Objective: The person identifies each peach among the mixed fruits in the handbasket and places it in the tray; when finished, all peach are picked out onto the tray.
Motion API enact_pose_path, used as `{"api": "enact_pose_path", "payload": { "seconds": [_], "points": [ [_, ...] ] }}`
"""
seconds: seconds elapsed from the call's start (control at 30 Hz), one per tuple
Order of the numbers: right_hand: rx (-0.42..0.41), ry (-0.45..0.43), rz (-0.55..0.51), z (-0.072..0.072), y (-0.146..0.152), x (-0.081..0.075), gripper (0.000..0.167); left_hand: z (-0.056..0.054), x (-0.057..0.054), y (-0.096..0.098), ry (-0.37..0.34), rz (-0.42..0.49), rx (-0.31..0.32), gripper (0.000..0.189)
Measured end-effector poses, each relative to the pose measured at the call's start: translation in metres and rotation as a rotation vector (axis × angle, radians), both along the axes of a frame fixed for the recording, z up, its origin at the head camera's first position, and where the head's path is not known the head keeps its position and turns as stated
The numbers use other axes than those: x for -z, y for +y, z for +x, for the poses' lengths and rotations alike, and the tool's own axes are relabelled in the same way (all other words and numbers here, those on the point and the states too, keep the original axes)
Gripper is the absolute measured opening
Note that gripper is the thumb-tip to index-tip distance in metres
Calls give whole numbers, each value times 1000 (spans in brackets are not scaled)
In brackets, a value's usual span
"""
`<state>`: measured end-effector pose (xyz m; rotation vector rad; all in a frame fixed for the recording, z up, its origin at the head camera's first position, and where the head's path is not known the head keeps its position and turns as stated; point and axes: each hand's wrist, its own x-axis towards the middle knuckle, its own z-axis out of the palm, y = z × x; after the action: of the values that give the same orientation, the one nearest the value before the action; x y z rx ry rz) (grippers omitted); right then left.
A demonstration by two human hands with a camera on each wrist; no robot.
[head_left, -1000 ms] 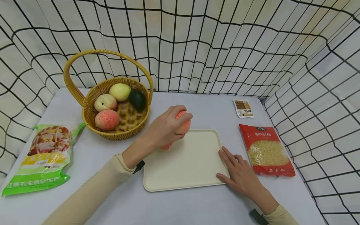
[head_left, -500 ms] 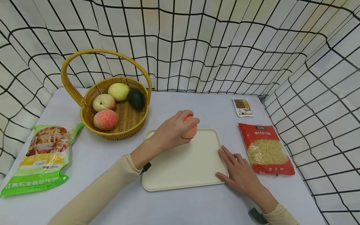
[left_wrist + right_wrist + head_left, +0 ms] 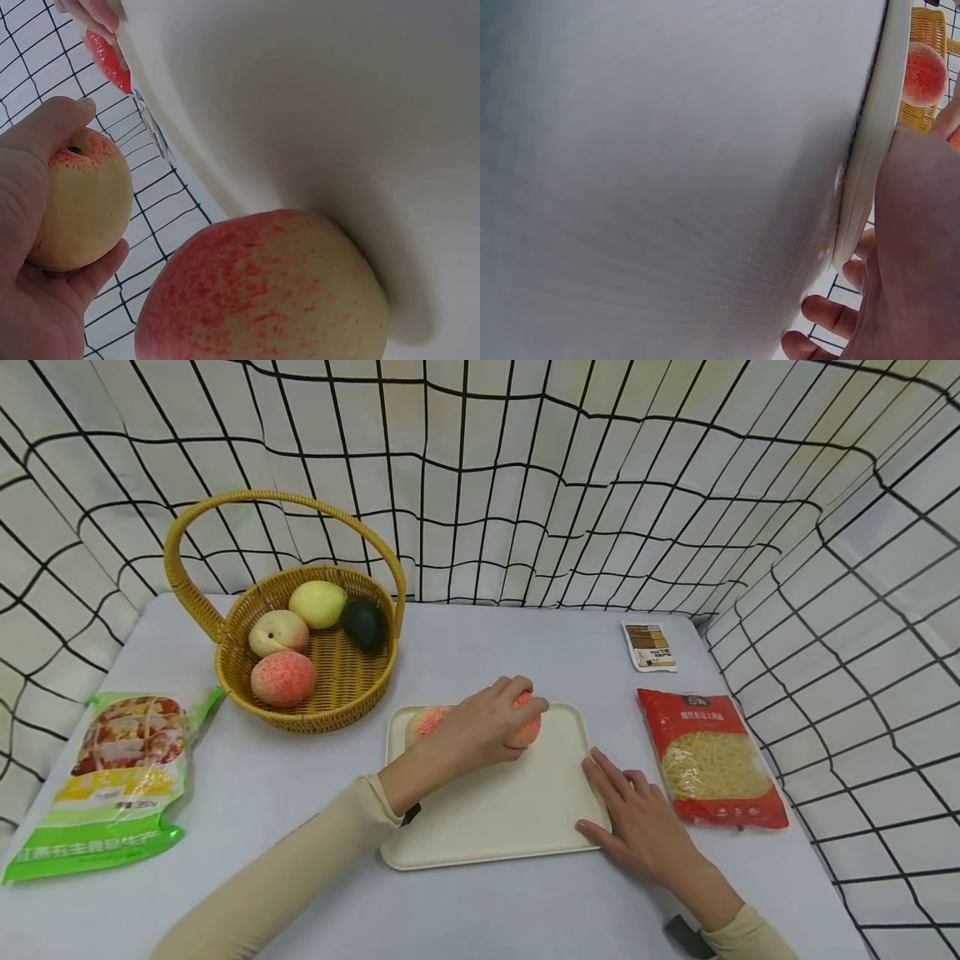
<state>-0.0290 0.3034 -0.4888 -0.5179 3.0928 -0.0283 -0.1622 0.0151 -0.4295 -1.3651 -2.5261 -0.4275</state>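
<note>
My left hand [image 3: 476, 731] grips a pink-red peach [image 3: 531, 727] above the back part of a cream tray [image 3: 487, 827]. In the left wrist view, thumb and fingers curl round this peach [image 3: 90, 206], whose stem hollow shows near the thumb. A second peach [image 3: 424, 723] sits at the tray's back left corner, partly covered by the left hand in the head view; it looms large as the near peach [image 3: 262, 292] in the left wrist view. My right hand [image 3: 645, 827] rests with spread fingers on the tray's right edge, seen side-on as the tray rim [image 3: 874, 150].
A wicker basket [image 3: 330, 720] with a tall handle holds several fruits at the back left. Left of it lies a green food bag [image 3: 112, 785]. A red pasta bag [image 3: 712, 760] and a small sachet [image 3: 649, 647] lie right. Black netting surrounds the table.
My left hand has carried the peach rightward and slightly nearer over the tray. The second peach now shows more behind the hand. My right hand stays at the tray's edge.
</note>
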Motion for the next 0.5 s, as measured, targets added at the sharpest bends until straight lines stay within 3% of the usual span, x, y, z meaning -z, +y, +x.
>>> {"api": "enact_pose_path", "payload": {
  "seconds": [0.5],
  "points": [
    [-13,18,-3,0,0,-3,95,-1,16,17,-1,-117,-27,54]
  ]
}}
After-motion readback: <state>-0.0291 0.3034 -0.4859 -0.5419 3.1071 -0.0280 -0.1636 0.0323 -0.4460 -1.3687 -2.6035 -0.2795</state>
